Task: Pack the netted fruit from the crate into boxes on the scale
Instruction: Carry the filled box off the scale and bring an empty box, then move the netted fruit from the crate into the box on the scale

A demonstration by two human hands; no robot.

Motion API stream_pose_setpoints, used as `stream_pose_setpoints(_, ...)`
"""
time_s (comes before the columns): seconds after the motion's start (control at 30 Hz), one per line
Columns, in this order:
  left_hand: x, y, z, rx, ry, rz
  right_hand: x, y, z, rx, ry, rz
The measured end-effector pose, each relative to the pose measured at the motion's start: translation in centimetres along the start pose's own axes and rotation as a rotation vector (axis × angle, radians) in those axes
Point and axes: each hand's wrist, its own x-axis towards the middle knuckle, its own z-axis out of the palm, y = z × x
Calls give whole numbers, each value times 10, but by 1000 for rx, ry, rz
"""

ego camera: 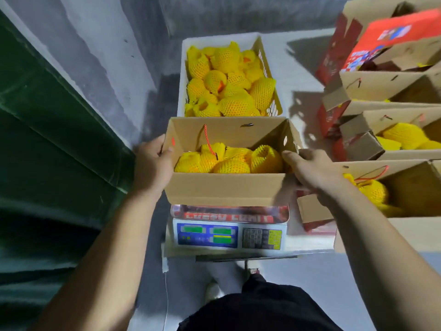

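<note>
Netted fruit (pixel 229 161) in yellow foam sleeves fills the bottom of an open brown cardboard box (pixel 224 187), which sits between the two hands, over the digital weighing scale (pixel 229 231); whether it rests on the steel pan or is lifted just clear cannot be told. The left hand (pixel 152 163) clasps the box's left wall, thumb hooked over the rim. The right hand (pixel 310 168) grips the right wall the same way, thumb inside the edge. A red cord handle (pixel 207 139) hangs down the box's far inner wall. Beyond the hands, a pale plastic crate (pixel 272 75) holds a heap of more yellow-netted fruit (pixel 229 80). Right of the right hand stand several other open cardboard boxes with red printed sides (pixel 393 142), some holding netted fruit.
</note>
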Motion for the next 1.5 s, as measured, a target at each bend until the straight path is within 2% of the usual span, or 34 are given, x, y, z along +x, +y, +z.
stream_pose_setpoints(0.13,-4,-10,-9,-32,-12,18,-31,9,20,-3,122,-62)
stream_pose_setpoints(0.23,-30,-18,-21,-39,7,55,-68,16,48,70,237,-214)
stream_pose_setpoints(0.3,-52,-25,-30,-7,4,89,-97,20,72,-51,349,-323)
stream_pose_setpoints(0.4,-78,-39,-40,-64,-95,150,-135,19,104,-150,396,-415)
stream_pose_setpoints(0.47,-89,-45,-44,-119,-182,139,-150,17,117,-178,365,-448)
stream_pose_setpoints(0.6,-101,-53,-52,-152,-194,141,-155,11,124,-75,42,-432)
stream_pose_setpoints(0.7,-106,-56,-61,-129,-240,114,-158,9,129,-78,-59,-399)
stream_pose_setpoints(1.2,-110,-53,-75,-140,-241,129,-161,-9,133,39,-82,-353)
stream_pose_setpoints(1.5,-113,-26,-62,-200,-276,169,-159,-10,115,47,-47,-378)
